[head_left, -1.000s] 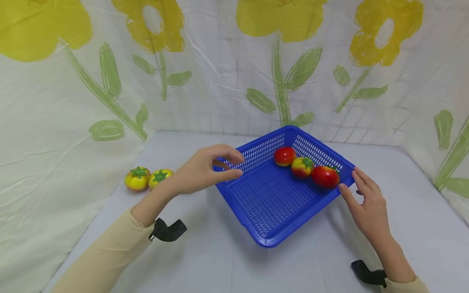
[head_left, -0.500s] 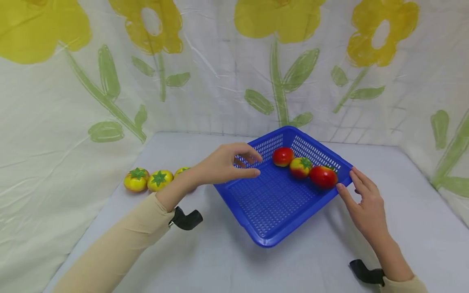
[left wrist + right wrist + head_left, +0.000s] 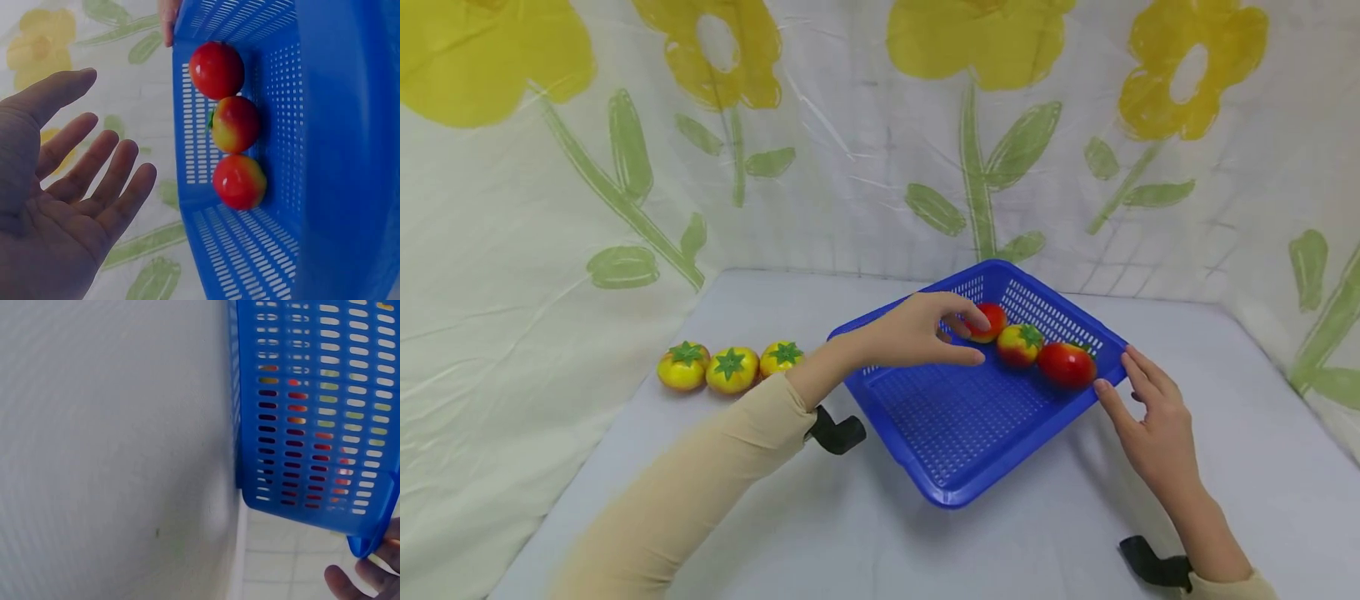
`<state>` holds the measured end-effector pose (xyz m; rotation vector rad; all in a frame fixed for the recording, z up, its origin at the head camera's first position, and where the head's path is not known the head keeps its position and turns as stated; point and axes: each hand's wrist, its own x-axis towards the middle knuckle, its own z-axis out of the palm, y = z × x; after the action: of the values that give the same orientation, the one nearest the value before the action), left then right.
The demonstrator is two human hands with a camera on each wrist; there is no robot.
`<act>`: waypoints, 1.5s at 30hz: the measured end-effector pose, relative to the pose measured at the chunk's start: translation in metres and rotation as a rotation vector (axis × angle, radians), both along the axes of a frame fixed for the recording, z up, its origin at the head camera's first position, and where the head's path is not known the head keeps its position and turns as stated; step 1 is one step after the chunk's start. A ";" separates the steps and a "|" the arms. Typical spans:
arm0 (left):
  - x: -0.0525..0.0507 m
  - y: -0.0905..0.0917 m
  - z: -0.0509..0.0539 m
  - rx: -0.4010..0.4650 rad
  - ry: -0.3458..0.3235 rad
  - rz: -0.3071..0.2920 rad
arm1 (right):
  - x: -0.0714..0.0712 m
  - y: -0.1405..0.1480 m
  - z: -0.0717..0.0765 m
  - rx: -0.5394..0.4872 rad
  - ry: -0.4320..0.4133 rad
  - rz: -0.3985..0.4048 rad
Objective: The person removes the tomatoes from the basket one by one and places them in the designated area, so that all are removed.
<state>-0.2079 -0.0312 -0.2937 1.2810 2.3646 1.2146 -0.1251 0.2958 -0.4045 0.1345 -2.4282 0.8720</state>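
My left hand (image 3: 928, 332) hovers over the blue plastic basket (image 3: 947, 425), its fingers loosely bent and holding nothing. In the left wrist view that palm (image 3: 56, 231) is bare, apart from the basket wall. Along the basket's far right side lie three tomato-like fruits: a red one (image 3: 992, 320) partly behind my left fingertips, a yellow-red one (image 3: 1019, 346) with a green calyx, and a larger red one (image 3: 1066, 365). My right hand (image 3: 1156, 425) holds the basket's right corner, thumb on the near rim. Fingers (image 3: 378, 572) show by the rim lip in the right wrist view.
Three yellow fruits with green star-shaped tops stand in a row on the white table (image 3: 760, 517) at left: one (image 3: 683, 367) outermost, a middle one (image 3: 732, 371), and another (image 3: 781, 358) near my left sleeve. A flower-printed curtain (image 3: 850, 167) hangs behind the table.
My left hand has moved right across the basket towards the fruits in it, uncovering the third yellow fruit on the table. My right hand and the basket stay in place.
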 end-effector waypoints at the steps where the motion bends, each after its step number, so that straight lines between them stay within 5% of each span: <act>1: -0.001 0.004 -0.001 -0.002 -0.003 -0.002 | 0.000 0.000 -0.001 0.000 0.001 0.000; 18: -0.018 0.063 -0.024 0.033 -0.088 0.015 | 0.001 0.000 0.000 0.006 0.021 -0.007; 31: -0.043 0.087 -0.041 0.129 -0.198 0.116 | -0.001 0.000 0.000 0.006 0.028 0.001; 45: -0.044 0.124 -0.049 0.122 -0.234 0.172 | 0.006 0.001 0.003 0.008 0.033 0.001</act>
<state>-0.2521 0.0932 -0.3423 0.9214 2.2981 1.4901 -0.1188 0.2968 -0.4019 0.1520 -2.4010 0.8536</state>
